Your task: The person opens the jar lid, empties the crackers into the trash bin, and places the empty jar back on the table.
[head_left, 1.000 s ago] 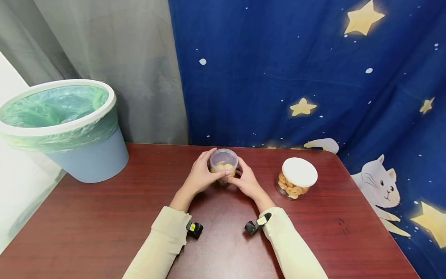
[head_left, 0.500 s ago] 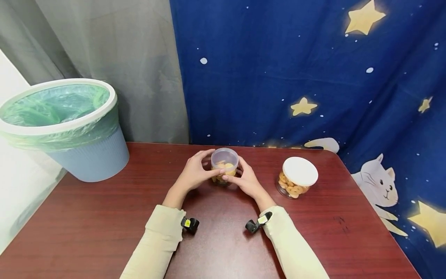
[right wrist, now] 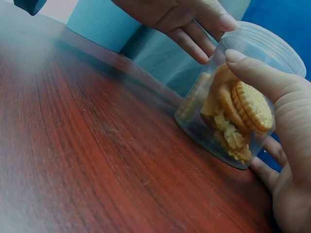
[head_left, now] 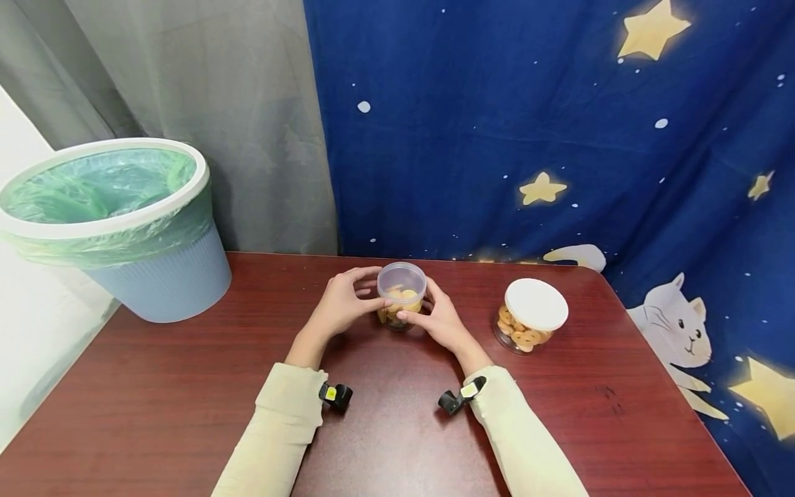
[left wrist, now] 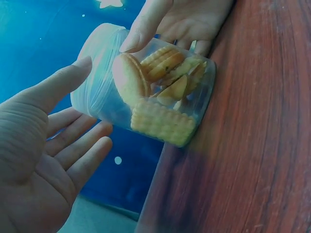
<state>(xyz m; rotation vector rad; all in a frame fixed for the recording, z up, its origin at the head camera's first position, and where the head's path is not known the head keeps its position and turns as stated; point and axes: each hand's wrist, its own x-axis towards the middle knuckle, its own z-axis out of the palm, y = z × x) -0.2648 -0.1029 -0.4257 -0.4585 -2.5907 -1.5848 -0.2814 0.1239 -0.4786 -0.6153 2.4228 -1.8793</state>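
A clear plastic jar (head_left: 401, 293) with biscuits inside stands upright on the table between both hands. Its translucent top has ringed lines around it. My right hand (head_left: 444, 322) holds the jar's right side, thumb across the front wall and fingers behind. On the other side, my left hand (head_left: 338, 304) has its fingers spread loosely beside the jar's top. The left thumb (left wrist: 73, 77) lies at the translucent top, while the other left fingers look relaxed. Several biscuits (right wrist: 250, 107), round and rectangular, show through the wall.
To the right stands a second clear jar with a white lid (head_left: 536, 304), holding small ring-shaped biscuits. A blue bin (head_left: 168, 276) with a green liner stands at the left edge of the reddish-brown table (head_left: 186, 386). Grey and starry blue curtains (head_left: 435, 138) hang behind.
My left hand has shifted left, loosening from around the jar so that its fingers sit farther from it. The right hand keeps its hold, and the jar stays about where it was.
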